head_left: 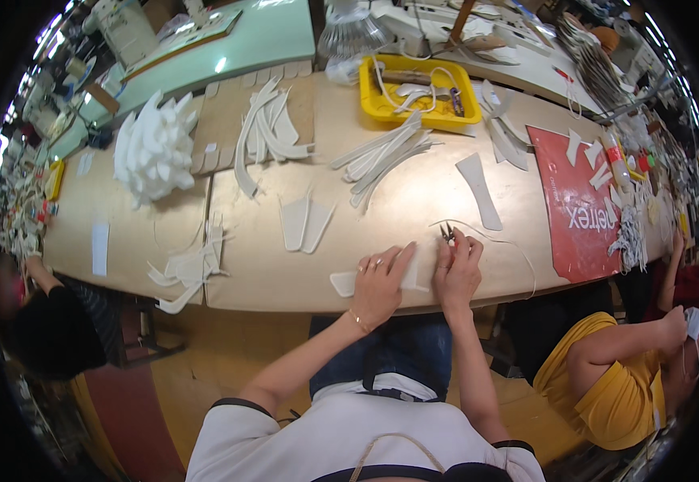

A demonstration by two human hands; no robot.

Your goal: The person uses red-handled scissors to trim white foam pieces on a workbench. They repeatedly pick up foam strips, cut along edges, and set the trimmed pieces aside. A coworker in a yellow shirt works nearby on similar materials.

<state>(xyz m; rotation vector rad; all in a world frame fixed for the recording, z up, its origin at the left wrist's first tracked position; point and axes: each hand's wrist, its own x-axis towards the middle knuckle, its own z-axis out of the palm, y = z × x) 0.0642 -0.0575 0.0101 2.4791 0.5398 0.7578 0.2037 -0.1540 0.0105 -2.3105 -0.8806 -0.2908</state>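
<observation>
My left hand (377, 287) lies over a white flat cut piece (411, 269) near the table's front edge, fingers stretched out and resting on it. Parts of that piece show on both sides of the hand. Beside it, my right hand (459, 277) is closed on a small dark pair of snips (447, 233), blades pointing away from me. A thin pale cord (518, 247) curves over the table from near the snips. Further off lies a grey-white curved piece (480, 193). Two or so tapered white pieces (304, 223) sit left of centre.
A yellow tray (369, 100) holds tools and cord at the back. Bundles of white strips (389, 157) and a white foam-like stack (155, 149) stand around. A red board (562, 193) bears white scraps. At right sits a person in a yellow top (598, 377); another person is at far left.
</observation>
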